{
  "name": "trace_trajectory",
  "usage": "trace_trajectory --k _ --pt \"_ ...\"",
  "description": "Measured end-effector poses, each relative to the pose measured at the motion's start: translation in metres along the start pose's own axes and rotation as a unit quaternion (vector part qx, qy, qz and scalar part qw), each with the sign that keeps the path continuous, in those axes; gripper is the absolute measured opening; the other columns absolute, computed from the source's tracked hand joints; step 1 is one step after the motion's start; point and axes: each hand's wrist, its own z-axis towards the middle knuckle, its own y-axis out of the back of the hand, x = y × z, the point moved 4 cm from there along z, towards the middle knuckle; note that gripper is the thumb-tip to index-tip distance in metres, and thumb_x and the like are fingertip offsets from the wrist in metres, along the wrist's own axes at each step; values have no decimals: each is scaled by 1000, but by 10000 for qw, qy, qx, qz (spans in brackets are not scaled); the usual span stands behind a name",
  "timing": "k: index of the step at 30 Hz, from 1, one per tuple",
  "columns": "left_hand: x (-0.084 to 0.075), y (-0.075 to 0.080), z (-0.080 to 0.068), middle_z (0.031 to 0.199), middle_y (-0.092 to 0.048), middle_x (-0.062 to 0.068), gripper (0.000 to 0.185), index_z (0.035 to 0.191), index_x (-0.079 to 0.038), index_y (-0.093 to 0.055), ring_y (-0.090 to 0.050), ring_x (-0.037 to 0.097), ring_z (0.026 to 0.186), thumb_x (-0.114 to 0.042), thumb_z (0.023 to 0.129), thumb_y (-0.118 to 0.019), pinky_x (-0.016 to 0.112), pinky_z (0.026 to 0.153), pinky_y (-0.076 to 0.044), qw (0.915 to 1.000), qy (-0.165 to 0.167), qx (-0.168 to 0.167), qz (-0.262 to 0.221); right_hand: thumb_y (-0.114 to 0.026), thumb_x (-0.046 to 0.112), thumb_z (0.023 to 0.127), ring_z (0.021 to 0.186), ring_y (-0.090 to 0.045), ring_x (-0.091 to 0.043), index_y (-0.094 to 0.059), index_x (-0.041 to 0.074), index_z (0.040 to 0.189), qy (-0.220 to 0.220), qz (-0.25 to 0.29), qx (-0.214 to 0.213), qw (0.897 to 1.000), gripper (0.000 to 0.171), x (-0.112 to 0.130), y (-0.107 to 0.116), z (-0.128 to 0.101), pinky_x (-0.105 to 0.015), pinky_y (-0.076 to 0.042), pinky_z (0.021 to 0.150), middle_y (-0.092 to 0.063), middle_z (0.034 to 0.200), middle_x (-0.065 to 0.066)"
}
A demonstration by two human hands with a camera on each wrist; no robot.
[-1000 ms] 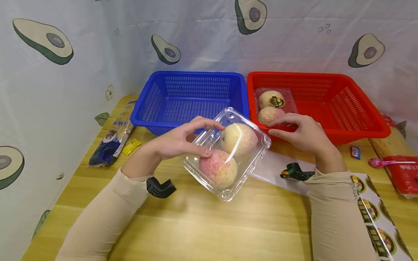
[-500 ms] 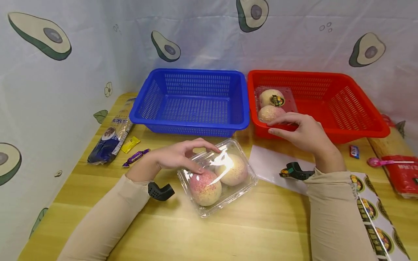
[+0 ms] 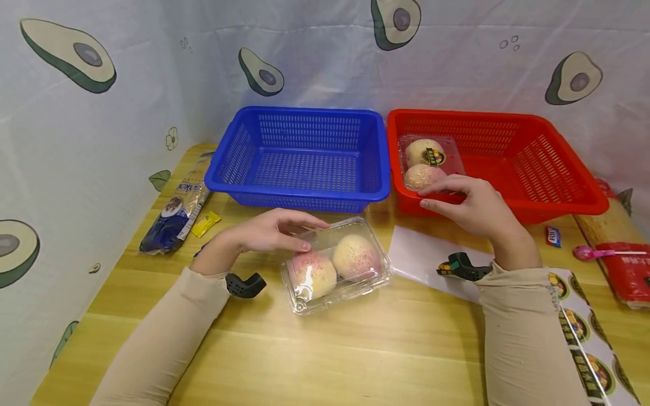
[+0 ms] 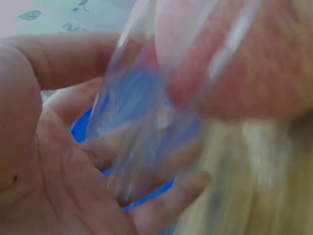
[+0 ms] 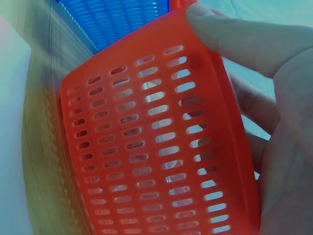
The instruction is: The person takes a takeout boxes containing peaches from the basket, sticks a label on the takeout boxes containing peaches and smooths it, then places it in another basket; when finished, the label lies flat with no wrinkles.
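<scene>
A clear plastic box [image 3: 335, 265] with two pink-yellow peaches lies flat on the wooden table [image 3: 355, 349]. My left hand [image 3: 312, 235] grips its left rear edge between thumb and fingers. In the left wrist view the box wall [image 4: 142, 112] passes between thumb and fingers, with a peach [image 4: 254, 63] close behind. My right hand [image 3: 424, 197] holds the front rim of the red basket [image 3: 548, 169], thumb outside and fingers over the rim. The right wrist view shows the thumb [image 5: 234, 34] on the basket's wall [image 5: 146, 147]. A second box of peaches [image 3: 429, 160] sits in that basket's left end.
A blue basket [image 3: 299, 196] stands left of the red one, against the avocado-print backdrop. A snack packet [image 3: 175, 217] and a yellow candy [image 3: 205, 224] lie at the left. A white sheet [image 3: 426, 256], a sticker strip [image 3: 594, 355] and a red package [image 3: 627, 270] lie at the right.
The left hand has brought the box of peaches down from a raised, tilted hold to lie flat on the table. The right hand has stayed on the red basket's rim.
</scene>
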Motion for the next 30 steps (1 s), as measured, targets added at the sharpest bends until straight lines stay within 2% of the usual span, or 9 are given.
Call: trace_trajectory --k 5,9,12,16,18,20,23,26,30 --pt "-1 10 -4 134 -63 3 37 134 -10 -65 -62 23 116 -17 98 -68 40 96 -50 9955 294 -689 581 -77 23 92 109 -54 -27 -77 15 116 94 -8 18 10000 25 3 0 1 -17 -44 80 -71 118 -9" --pt "-4 13 -6 132 -63 -1 36 134 -14 -66 -61 18 112 -26 100 -67 39 93 -51 9905 296 -913 988 -77 24 92 110 -54 -29 -77 16 117 90 -142 74 9998 26 6 2 1 -28 -47 84 -70 119 -9" --pt "-7 13 -8 139 -58 -4 48 140 -17 -61 -54 16 122 -29 96 -72 41 101 -46 9895 225 -654 1266 -79 25 90 112 -55 -30 -77 16 117 157 -231 38 9996 28 11 6 -3 -36 -47 86 -68 120 -9" --pt "-10 9 -11 150 -46 -7 74 151 -17 -47 -40 15 135 -30 87 -82 43 108 -38 9889 -8 107 1485 -85 17 84 110 -55 -23 -79 19 112 662 -324 -142 9972 29 22 17 -16 -22 -44 85 -66 117 -4" --pt "-11 8 -12 154 -41 -7 84 154 -15 -42 -36 15 139 -30 84 -84 45 110 -35 9879 -98 348 1508 -86 12 81 107 -56 -16 -79 22 110 1024 -331 -9 9942 31 28 19 -25 -15 -43 83 -67 115 2" --pt "-11 7 -13 156 -39 -7 88 155 -14 -39 -33 15 141 -31 83 -85 45 111 -34 9873 -93 452 1522 -86 11 81 102 -58 -11 -78 26 110 1364 -324 425 9892 34 30 19 -33 -16 -46 82 -67 113 7" --pt "-10 8 -15 157 -38 -4 89 155 -13 -39 -32 17 143 -32 83 -86 47 112 -33 9868 -26 480 1547 -83 13 85 97 -62 -9 -76 26 113 1365 -54 1440 9801 32 24 12 -41 -24 -53 80 -68 111 10" --pt "-10 8 -16 156 -38 -1 88 155 -11 -39 -33 22 142 -31 83 -85 50 111 -34 9870 33 521 1520 -78 17 89 94 -64 -13 -76 18 116 781 135 2342 9690 27 7 4 -44 -29 -56 78 -70 112 4" --pt "-9 6 -15 156 -38 0 87 155 -10 -38 -33 27 142 -32 84 -84 51 110 -34 9877 47 559 1459 -78 21 90 94 -64 -18 -75 10 118 41 126 2922 9563 30 -21 -4 -43 -28 -56 76 -71 111 -1"
